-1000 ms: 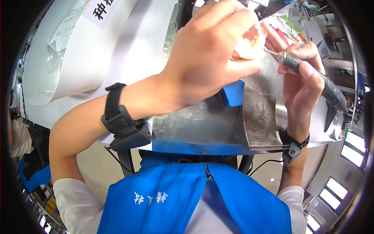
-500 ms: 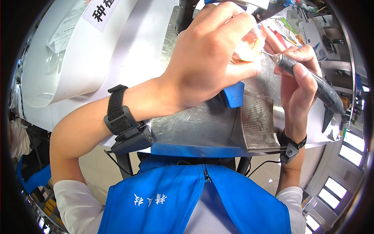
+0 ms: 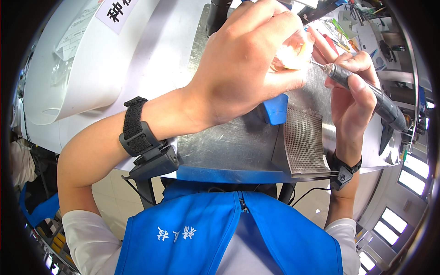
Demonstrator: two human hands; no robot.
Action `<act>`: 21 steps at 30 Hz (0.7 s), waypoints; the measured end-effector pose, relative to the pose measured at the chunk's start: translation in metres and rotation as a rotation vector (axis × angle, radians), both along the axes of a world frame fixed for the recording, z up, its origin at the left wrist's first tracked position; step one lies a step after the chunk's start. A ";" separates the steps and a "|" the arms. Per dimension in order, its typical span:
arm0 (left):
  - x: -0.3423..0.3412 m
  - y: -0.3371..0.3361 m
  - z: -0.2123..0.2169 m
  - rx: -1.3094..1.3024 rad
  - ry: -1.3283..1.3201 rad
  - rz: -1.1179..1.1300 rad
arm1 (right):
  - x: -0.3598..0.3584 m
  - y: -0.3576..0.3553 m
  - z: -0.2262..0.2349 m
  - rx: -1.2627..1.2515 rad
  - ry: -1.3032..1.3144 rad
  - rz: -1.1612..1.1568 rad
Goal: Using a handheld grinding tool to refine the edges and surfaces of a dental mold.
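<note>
My left hand [image 3: 245, 66] is closed around a small, brightly lit cream-coloured piece [image 3: 293, 55]. Glare and the fingers hide much of its shape, so its exact kind cannot be told. My right hand [image 3: 350, 98] holds a dark rotary handpiece [image 3: 385, 103] like a pen, between thumb and fingers. Its thin metal bit points left at the piece's right edge; whether it touches is unclear. Some right fingers reach out behind the bit, close to the piece. Below my left hand a blue block [image 3: 276, 111] juts over the metal worktop [image 3: 224, 149].
A perforated metal grille [image 3: 305, 142] lies at the worktop's near right. A large white plastic container [image 3: 87, 78] stands on the left. Dark stand parts [image 3: 218, 20] rise at the far side. Hand tools and papers [image 3: 343, 39] crowd the far right.
Both hands have shifted very slightly. The handpiece sits a touch farther right, and my left wrist has moved a little left. Both grips are the same.
</note>
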State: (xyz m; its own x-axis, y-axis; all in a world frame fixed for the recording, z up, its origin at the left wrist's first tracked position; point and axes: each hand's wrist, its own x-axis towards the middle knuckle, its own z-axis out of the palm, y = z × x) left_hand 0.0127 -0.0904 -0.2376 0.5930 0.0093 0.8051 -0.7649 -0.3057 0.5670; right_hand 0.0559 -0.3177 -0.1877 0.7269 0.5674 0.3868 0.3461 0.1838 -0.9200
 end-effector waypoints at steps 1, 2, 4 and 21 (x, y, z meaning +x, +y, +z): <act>0.001 0.000 0.000 0.004 -0.028 0.015 | 0.000 0.000 0.000 0.000 0.001 0.000; 0.001 0.000 0.000 0.004 -0.027 0.015 | 0.000 0.000 0.000 0.005 0.015 0.007; 0.001 -0.001 -0.001 0.010 -0.027 0.020 | -0.001 0.001 0.000 0.011 0.029 0.013; -0.001 0.001 -0.001 0.018 0.011 -0.001 | -0.004 0.004 -0.004 0.045 0.033 -0.046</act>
